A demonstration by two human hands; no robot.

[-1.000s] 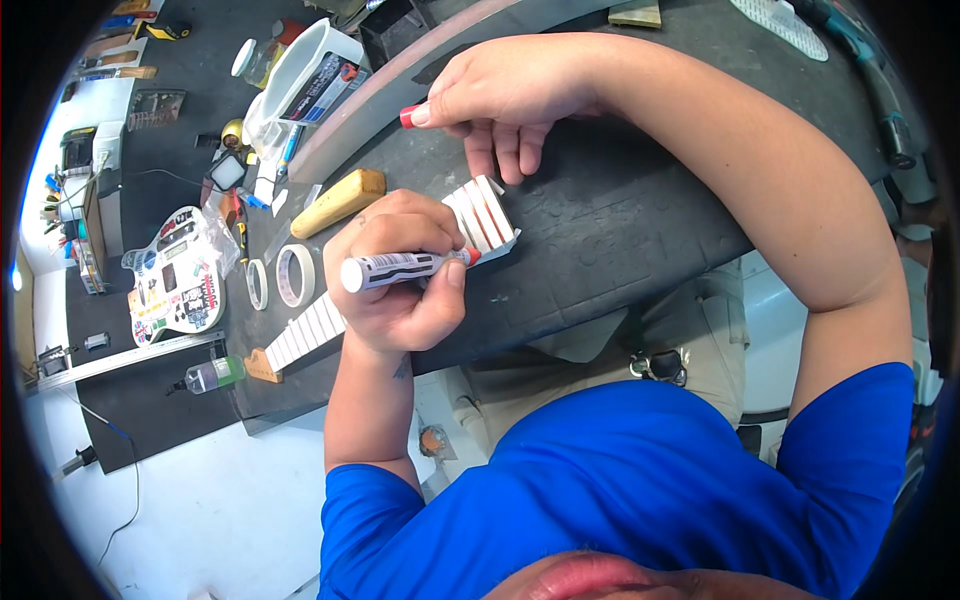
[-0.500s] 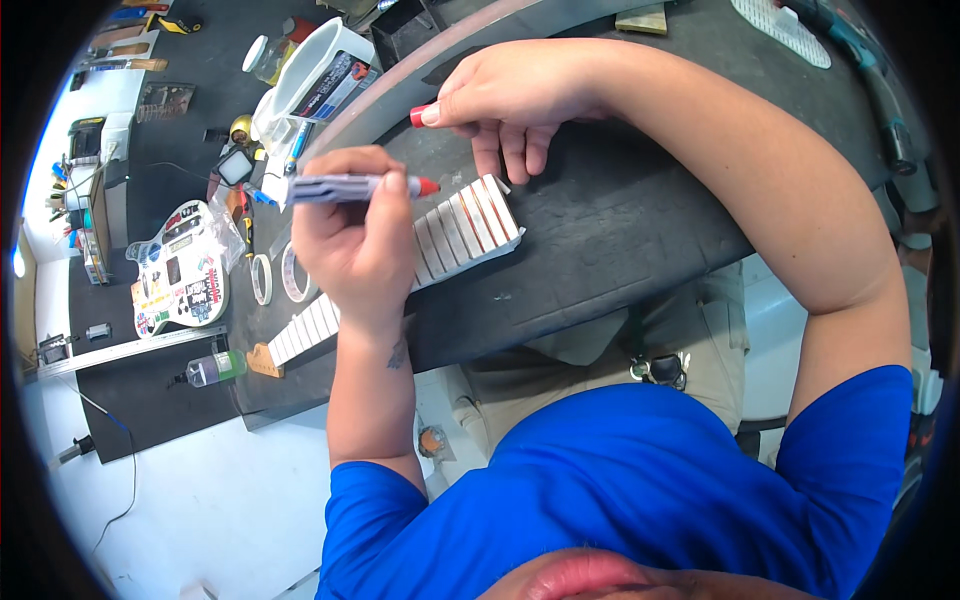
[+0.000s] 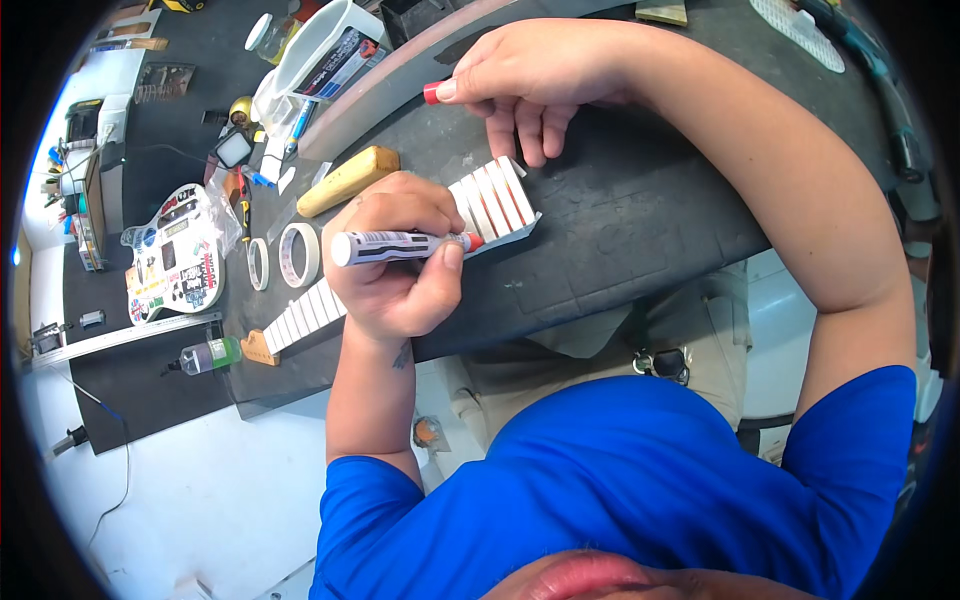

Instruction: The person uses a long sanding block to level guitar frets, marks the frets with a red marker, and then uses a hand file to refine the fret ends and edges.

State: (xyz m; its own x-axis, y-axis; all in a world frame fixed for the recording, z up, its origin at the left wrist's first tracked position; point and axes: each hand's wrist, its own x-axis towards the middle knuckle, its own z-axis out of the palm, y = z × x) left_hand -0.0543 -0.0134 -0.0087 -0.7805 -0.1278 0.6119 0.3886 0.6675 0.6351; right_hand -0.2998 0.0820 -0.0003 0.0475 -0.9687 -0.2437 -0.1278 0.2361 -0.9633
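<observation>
A guitar neck [image 3: 310,315] lies across the dark bench top, its fingerboard covered in white tape between the frets. Red lines run along several frets at its wide end. My left hand [image 3: 395,295] is closed around a white marker [image 3: 385,247] with a red tip, held over the neck near the red lines. The hand hides the middle of the neck. Beyond the wide end, my right hand [image 3: 535,65] pinches a red cap [image 3: 432,92] between thumb and forefinger, its other fingers hanging down by the neck's end.
Behind my left hand lies a yellowish wooden block [image 3: 350,180]. Two tape rolls [image 3: 299,254] sit left of the neck, near a stickered guitar body [image 3: 178,255]. A bottle of green liquid [image 3: 212,355] lies by the headstock. A white tub [image 3: 330,50] and a long grey bar [image 3: 400,75] stand behind.
My left hand and the marker have moved right and nearer to me, bringing the tip over the taped neck. The wooden block has come into sight. My right hand still holds the cap.
</observation>
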